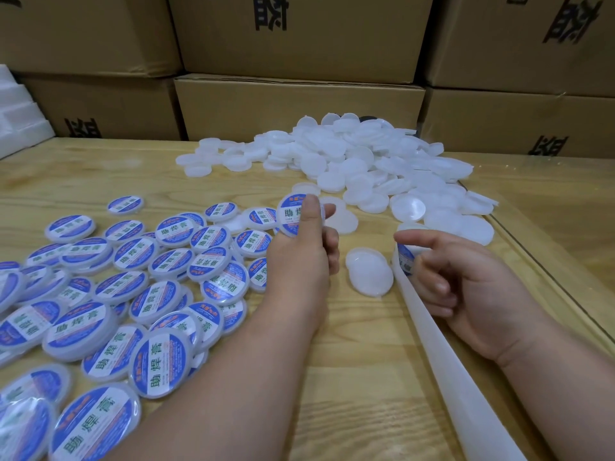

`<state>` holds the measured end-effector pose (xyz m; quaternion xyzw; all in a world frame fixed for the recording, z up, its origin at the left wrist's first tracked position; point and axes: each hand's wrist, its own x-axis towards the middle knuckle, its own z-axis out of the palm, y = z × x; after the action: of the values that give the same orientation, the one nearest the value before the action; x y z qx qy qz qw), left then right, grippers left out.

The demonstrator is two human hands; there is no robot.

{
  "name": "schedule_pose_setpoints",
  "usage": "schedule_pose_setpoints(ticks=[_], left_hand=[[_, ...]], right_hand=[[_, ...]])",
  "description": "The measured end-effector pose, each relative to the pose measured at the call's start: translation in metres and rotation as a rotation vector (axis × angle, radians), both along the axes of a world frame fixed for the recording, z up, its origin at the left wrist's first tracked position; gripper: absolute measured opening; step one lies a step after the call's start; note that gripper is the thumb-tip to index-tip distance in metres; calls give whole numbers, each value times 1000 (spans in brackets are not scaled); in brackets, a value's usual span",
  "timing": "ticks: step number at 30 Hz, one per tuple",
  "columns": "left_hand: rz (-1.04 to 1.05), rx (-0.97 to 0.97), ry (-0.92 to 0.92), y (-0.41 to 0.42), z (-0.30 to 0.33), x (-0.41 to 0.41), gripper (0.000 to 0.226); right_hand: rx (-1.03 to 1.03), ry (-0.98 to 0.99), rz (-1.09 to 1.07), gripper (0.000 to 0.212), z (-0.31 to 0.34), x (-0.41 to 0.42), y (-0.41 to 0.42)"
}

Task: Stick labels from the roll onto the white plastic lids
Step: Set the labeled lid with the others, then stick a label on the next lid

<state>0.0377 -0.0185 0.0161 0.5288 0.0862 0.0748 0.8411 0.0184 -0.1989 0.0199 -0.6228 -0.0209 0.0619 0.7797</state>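
a packing or storage room, like a small warehouse. stacked brown cardboard cartons with black printed characters [299, 108] wall in a pale wooden worktable [349, 377]. bulk heaps of plain white round plastic lids [359, 161] and blue-and-white labelled lids [100, 294] cover it.

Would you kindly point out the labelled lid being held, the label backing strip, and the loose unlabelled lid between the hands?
labelled lid [293, 212], head view, printed face.
label backing strip [442, 357], head view, mid-length.
unlabelled lid [368, 271], head view, centre.

Two bare forearms, left hand [301, 257] and right hand [466, 291] ungloved, short plain fingernails
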Motion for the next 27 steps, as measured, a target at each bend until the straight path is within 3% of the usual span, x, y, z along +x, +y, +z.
schedule_pose_setpoints(ticks=[4,9,14,16,20,23,25,27], left_hand=[[45,-182,22,2,0,2,41],[67,-484,52,9,3,7,7],[64,-501,70,10,1,8,12],[72,-348,21,6,0,8,11],[36,223,-131,-8,-7,-3,21],[-43,636,-244,-18,-10,-9,30],[-77,1035,-248,-20,-14,-11,41],[-116,1248,-206,-20,-15,-11,49]], right_hand=[[-143,-84,-128,33,-3,0,-1],[-199,-111,-203,29,-4,0,2],[-348,-139,-248,29,-4,-3,4],[-408,-158,-255,27,-4,-5,6],[-469,-203,-268,21,-5,-7,10],[-500,-191,-313,29,-5,-5,9],[-509,-173,-343,29,-6,-4,8],[-523,-163,-372,29,-8,-3,7]])
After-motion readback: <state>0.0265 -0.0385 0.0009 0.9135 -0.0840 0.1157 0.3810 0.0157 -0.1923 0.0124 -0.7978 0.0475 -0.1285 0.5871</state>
